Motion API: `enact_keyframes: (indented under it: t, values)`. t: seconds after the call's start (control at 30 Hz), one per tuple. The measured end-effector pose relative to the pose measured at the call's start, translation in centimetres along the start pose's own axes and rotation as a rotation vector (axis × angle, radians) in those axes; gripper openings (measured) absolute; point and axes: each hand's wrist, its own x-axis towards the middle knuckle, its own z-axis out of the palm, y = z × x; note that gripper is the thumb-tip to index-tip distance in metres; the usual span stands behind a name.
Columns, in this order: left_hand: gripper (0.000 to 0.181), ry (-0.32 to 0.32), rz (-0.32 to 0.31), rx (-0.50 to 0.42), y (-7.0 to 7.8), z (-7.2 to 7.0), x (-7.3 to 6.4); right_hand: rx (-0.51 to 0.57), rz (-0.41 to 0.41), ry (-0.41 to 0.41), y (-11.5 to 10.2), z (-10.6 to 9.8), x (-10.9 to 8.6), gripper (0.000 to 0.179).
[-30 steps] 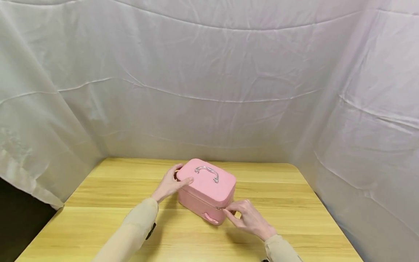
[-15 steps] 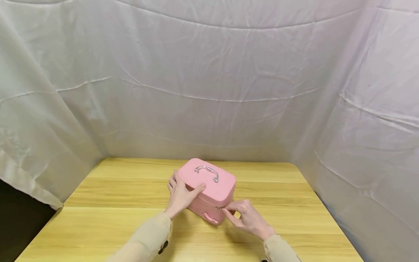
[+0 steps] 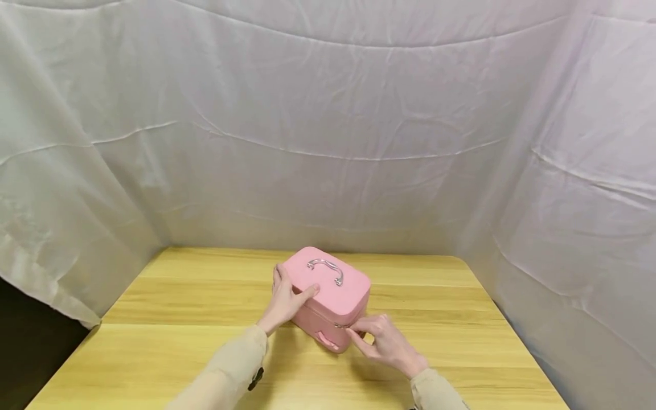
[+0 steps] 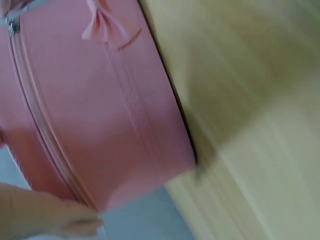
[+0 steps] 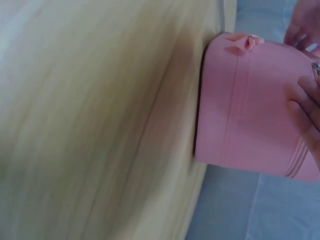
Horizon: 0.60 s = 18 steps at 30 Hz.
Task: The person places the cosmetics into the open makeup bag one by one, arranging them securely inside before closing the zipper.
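Observation:
A pink vanity case (image 3: pixel 328 296) with a silver handle (image 3: pixel 326 270) on its lid stands on the table, turned at an angle. A zipper (image 4: pixel 42 127) runs round its upper side, and a pink bow (image 4: pixel 107 25) decorates the wall below. My left hand (image 3: pixel 283 299) holds the case's left end, thumb on the lid and fingers round the far side, partly hidden. At the near right corner, my right hand (image 3: pixel 386 341) pinches the zipper pull (image 3: pixel 340 326) between thumb and forefinger. The pull is mostly covered by the fingertips.
The wooden table (image 3: pixel 461 319) extends to both sides of the case. Pale cloth curtains (image 3: pixel 328 142) hang behind it and along its left and right sides. A dark gap (image 3: pixel 31 341) shows below the left curtain.
My left hand has moved from the case's left end nearer its front, thumb farther over the lid. The case has turned very slightly, and my right hand stays at the zipper corner.

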Motion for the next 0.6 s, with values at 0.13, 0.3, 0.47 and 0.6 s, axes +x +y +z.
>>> enact_keyframes:
  t: [0.13, 0.3, 0.47, 0.6]
  values:
    - [0.116, -0.079, 0.017, -0.013, -0.2, -0.8, 0.9, -0.013, -0.02, -0.01, -0.1, 0.4, 0.2, 0.012]
    - [0.116, -0.142, 0.011, -0.007, -0.5, -1.5, 1.8, -0.02, -0.025, -0.015, -0.4, 0.7, 0.6, 0.011]
    - [0.115, -0.198, 0.023, 0.003, -1.0, -1.8, 2.6, -0.019, -0.019, -0.036, -0.4, 0.8, 0.9, 0.011]
    - [0.114, -0.246, 0.02, -0.007, -1.3, -2.0, 3.1, -0.036, -0.019, -0.054, -0.5, 0.7, 0.8, 0.011]
